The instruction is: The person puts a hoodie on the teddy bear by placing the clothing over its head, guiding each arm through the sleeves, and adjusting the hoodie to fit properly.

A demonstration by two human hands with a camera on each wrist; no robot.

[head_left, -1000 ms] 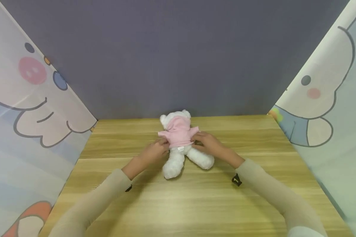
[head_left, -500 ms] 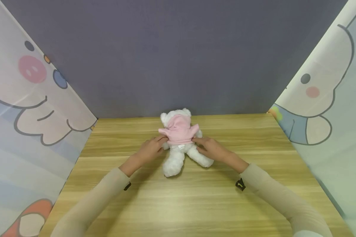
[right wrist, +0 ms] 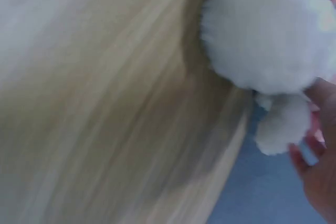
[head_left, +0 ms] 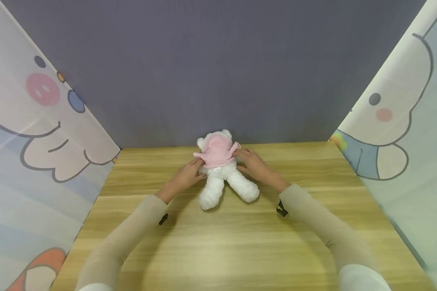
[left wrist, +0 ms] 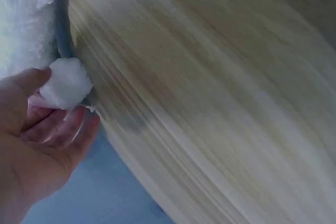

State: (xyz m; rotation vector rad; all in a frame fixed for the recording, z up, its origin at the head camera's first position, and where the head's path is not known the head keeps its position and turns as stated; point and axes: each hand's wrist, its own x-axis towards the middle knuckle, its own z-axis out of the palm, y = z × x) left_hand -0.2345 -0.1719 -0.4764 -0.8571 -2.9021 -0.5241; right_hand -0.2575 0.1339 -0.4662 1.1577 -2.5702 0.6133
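A white plush bear (head_left: 242, 188) in a pink top (head_left: 216, 152) lies at the far side of the table, legs toward me. Its face is hidden and a small white tag (head_left: 217, 170) shows below the hem. At its left side my left hand (head_left: 187, 174) grips the bear; in the left wrist view thumb and fingers are around a white paw (left wrist: 67, 83) with pink cloth beside it. My right hand (head_left: 255, 165) holds the opposite side by the pink sleeve, and in the right wrist view its fingers curl around the other white paw (right wrist: 283, 125).
The wood-grain table (head_left: 218, 250) runs back to a dark grey panel (head_left: 218, 72) close behind the bear's head. Cartoon-printed white panels (head_left: 25, 133) flank the table on both sides.
The bear has shifted slightly away from me, toward the grey panel. Both hands have moved up along its sides, and the pink top sits higher and more bunched.
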